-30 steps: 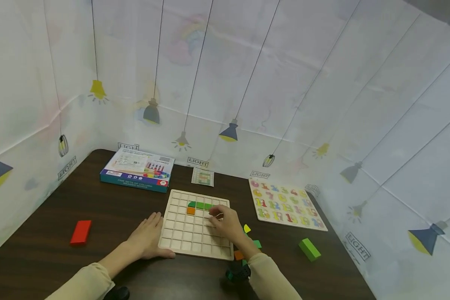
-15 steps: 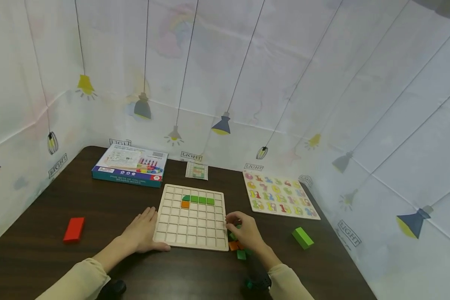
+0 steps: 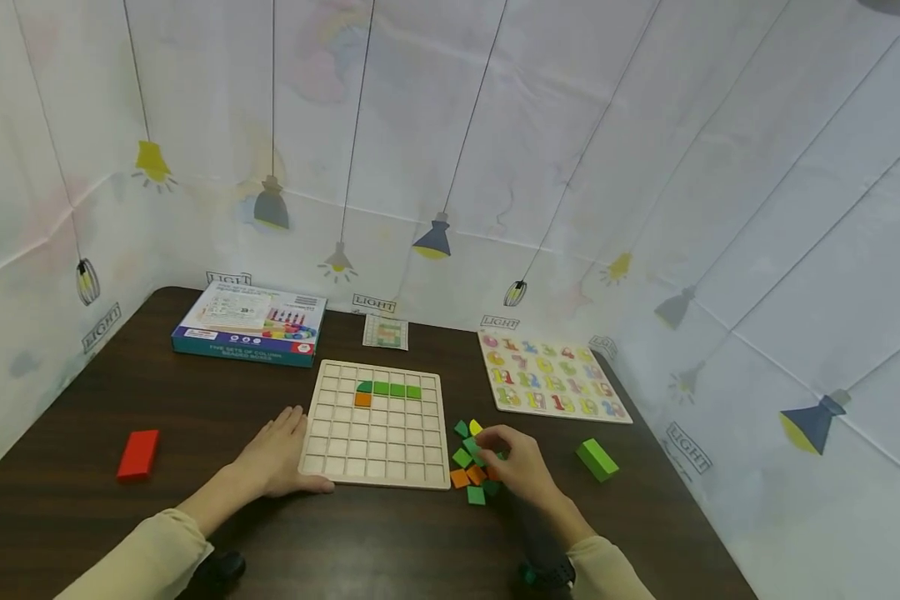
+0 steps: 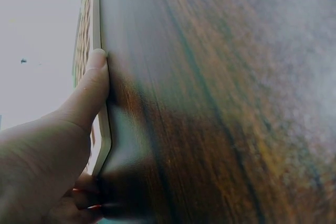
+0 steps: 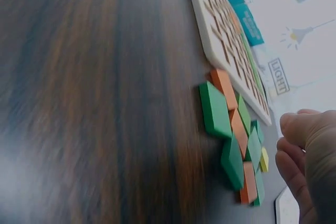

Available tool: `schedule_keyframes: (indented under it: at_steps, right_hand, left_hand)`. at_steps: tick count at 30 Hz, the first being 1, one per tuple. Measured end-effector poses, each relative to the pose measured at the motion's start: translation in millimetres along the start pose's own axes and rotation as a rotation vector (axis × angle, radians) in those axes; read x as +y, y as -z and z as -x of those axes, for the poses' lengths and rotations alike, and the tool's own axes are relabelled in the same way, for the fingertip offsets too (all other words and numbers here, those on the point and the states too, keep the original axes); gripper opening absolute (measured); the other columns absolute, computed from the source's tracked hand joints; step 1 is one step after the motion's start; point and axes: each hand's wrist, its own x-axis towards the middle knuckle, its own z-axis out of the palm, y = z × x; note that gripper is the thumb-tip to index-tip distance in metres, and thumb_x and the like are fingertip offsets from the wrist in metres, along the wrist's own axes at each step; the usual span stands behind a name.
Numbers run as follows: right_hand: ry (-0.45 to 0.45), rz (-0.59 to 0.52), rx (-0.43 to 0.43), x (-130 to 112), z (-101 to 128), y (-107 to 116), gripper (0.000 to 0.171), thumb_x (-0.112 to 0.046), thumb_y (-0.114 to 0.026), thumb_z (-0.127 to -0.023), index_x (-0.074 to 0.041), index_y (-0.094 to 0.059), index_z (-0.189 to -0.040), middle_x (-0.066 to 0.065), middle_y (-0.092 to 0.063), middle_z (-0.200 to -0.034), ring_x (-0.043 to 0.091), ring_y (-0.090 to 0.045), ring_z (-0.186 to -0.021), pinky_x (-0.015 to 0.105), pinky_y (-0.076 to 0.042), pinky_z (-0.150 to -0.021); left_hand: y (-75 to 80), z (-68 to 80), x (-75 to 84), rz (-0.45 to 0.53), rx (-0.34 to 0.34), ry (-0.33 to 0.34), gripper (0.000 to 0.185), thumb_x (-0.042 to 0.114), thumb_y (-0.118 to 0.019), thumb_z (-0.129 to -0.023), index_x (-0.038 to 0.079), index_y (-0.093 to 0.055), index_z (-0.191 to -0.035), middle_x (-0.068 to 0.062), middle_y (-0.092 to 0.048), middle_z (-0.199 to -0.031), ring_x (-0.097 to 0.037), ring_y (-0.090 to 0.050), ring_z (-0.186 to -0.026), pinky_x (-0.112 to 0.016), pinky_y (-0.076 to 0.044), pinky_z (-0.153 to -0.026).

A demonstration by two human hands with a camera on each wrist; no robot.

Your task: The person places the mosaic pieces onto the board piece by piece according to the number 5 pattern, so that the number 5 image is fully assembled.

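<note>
A square wooden grid board (image 3: 375,450) lies in the middle of the table in the head view. On it a dark green rounded tile (image 3: 365,387) begins a row of light green square tiles (image 3: 397,390), with an orange tile (image 3: 363,400) below. My left hand (image 3: 273,457) rests at the board's lower left corner, fingers along the left edge and thumb (image 4: 96,69) touching the front edge. My right hand (image 3: 523,465) hovers over a pile of loose tiles (image 3: 461,457), green, orange and yellow, right of the board. Its fingers bend loosely; nothing shows between them.
A boxed toy set (image 3: 247,325) stands at the back left. Near it lies a small pattern card (image 3: 386,332). A number puzzle board (image 3: 551,375) is at the back right. A red block (image 3: 138,455) lies left, a green block (image 3: 597,460) right.
My right hand has left the board and moved right and nearer, to over the tile pile. A further light green tile shows at the row's right end. My left hand stays on the board.
</note>
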Motion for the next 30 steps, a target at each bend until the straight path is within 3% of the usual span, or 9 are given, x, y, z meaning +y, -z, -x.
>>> schedule_keyframes:
  at_steps: [6,16,30]
  right_hand:
    - [-0.072,0.024,0.003,7,12,8,0.019,0.000,-0.074,-0.080,-0.009,-0.068,-0.096,-0.005,-0.066,-0.091,0.007,-0.061,-0.080,0.028,-0.054,-0.073]
    - [-0.080,0.075,0.034,20,30,11,0.023,-0.002,-0.076,-0.077,-0.010,-0.068,-0.097,-0.004,-0.067,-0.092,0.012,-0.063,-0.083,0.034,-0.053,-0.072]
    - [-0.101,0.010,-0.112,28,30,13,0.028,0.000,-0.075,-0.078,-0.009,-0.066,-0.103,0.002,-0.065,-0.095,0.015,-0.063,-0.082,0.033,-0.054,-0.071]
  left_hand:
    - [1.1,0.2,-1.3,0.006,0.005,0.010,0.121,0.070,-0.069,-0.066,-0.019,-0.029,-0.137,-0.037,-0.025,-0.143,-0.049,-0.023,-0.133,-0.059,-0.024,-0.105]
    - [0.0,0.6,-0.2,0.006,0.010,0.003,0.120,0.070,-0.069,-0.066,-0.019,-0.031,-0.136,-0.037,-0.026,-0.143,-0.049,-0.024,-0.133,-0.059,-0.025,-0.104]
    - [2.3,3.1,2.0,0.017,0.000,0.006,0.119,0.069,-0.069,-0.067,-0.020,-0.029,-0.137,-0.037,-0.025,-0.143,-0.049,-0.022,-0.134,-0.059,-0.024,-0.105]
